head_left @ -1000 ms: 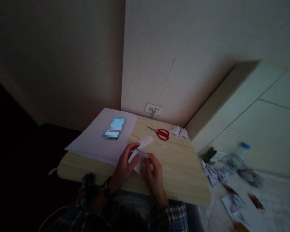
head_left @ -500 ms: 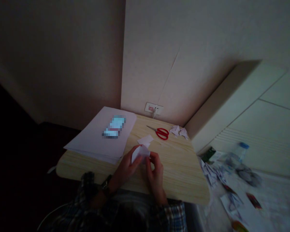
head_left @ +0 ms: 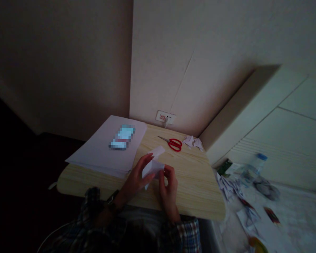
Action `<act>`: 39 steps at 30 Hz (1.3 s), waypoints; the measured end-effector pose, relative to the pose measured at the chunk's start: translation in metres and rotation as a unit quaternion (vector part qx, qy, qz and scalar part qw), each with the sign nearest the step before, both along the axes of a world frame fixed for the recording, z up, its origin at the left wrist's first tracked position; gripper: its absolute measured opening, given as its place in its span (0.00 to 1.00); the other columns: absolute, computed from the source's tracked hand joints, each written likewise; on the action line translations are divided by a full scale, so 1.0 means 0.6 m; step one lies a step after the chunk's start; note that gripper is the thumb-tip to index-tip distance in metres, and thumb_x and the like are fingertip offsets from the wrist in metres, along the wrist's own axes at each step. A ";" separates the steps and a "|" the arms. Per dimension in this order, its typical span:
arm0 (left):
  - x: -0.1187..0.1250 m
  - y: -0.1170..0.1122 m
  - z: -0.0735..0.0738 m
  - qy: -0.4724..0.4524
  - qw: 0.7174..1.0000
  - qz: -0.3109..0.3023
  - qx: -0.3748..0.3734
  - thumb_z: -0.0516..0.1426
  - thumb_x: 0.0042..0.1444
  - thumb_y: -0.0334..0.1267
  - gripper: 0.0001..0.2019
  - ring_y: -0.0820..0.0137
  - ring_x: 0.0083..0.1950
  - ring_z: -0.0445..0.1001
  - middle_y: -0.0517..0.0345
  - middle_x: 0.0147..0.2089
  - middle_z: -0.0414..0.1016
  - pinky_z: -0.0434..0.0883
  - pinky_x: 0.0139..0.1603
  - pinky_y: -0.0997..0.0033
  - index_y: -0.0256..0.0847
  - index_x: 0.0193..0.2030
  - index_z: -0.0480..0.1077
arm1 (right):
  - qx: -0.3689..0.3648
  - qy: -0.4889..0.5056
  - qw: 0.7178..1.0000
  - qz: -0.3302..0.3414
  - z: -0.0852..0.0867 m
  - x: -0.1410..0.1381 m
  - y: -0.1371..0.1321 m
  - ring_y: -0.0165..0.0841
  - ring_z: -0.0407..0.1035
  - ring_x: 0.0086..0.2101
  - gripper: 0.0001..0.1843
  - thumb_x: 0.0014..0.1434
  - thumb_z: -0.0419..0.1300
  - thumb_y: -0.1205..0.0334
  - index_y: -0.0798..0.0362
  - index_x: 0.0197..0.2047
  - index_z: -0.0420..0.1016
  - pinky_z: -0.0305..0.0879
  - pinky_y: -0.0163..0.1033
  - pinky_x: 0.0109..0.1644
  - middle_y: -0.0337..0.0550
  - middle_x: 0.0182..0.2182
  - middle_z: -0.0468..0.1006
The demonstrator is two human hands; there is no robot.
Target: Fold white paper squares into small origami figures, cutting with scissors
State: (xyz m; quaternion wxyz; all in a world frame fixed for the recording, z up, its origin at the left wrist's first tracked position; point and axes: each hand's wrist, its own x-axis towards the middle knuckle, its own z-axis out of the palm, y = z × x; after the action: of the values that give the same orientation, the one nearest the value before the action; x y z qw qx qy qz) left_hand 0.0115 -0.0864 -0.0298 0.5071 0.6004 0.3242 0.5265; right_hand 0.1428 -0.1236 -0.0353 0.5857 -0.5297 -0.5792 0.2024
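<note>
A small piece of folded white paper [head_left: 153, 168] is held between my hands over the front part of the wooden table. My left hand [head_left: 138, 175] is around its left side, with the thumb low against the paper and the fingers behind the upper edge. Its right corner is pinched between the thumb and fingers of my right hand [head_left: 169, 181]. Just beyond, another white paper piece [head_left: 158, 151] lies on the table. Red-handled scissors [head_left: 173, 144] rest farther back, shut, with the tip pointing left.
White sheets [head_left: 94, 147] with a blurred-out phone [head_left: 122, 137] on them cover the table's left side. Folded paper shapes [head_left: 192, 142] sit at the back right. Behind is a wall socket [head_left: 165, 117] with a plug. Right of the table [head_left: 195, 189] are a bottle [head_left: 256, 165] and papers.
My left fingers have lifted and spread a little from the paper's upper left edge. The folded paper has tilted, its lower point now showing below. My right hand keeps its pinch.
</note>
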 end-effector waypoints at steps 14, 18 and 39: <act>-0.002 -0.005 0.000 -0.001 0.999 -0.044 -0.011 0.60 0.50 0.37 0.31 0.57 0.58 0.70 0.46 0.57 0.70 0.70 0.56 0.58 0.42 0.62 0.57 | 0.009 -0.004 1.000 -0.009 0.000 0.000 -0.001 0.32 0.71 0.32 0.07 0.63 0.51 0.63 0.51 0.43 0.68 0.68 0.36 0.35 0.41 0.33 0.76; 0.000 -0.004 0.002 -0.003 1.000 -0.010 -0.019 0.62 0.48 0.34 0.31 0.60 0.52 0.72 0.50 0.50 0.71 0.71 0.54 0.59 0.43 0.59 0.60 | 0.000 0.021 0.999 -0.028 -0.005 0.001 0.001 0.32 0.72 0.33 0.07 0.63 0.51 0.61 0.51 0.44 0.66 0.69 0.37 0.37 0.42 0.35 0.76; 0.004 0.001 0.008 0.013 0.996 0.054 -0.070 0.64 0.45 0.34 0.29 0.61 0.53 0.71 0.52 0.51 0.69 0.69 0.54 0.62 0.42 0.56 0.62 | -0.080 0.089 0.993 0.020 0.010 0.004 0.006 0.32 0.67 0.31 0.07 0.58 0.59 0.58 0.52 0.35 0.70 0.65 0.36 0.36 0.38 0.29 0.74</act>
State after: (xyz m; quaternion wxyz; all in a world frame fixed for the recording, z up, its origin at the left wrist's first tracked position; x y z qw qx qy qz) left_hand 0.0139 -0.0858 -0.0249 0.5144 0.5517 0.3986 0.5216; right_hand 0.1450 -0.1202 -0.0295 0.5867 -0.5426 -0.5173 0.3062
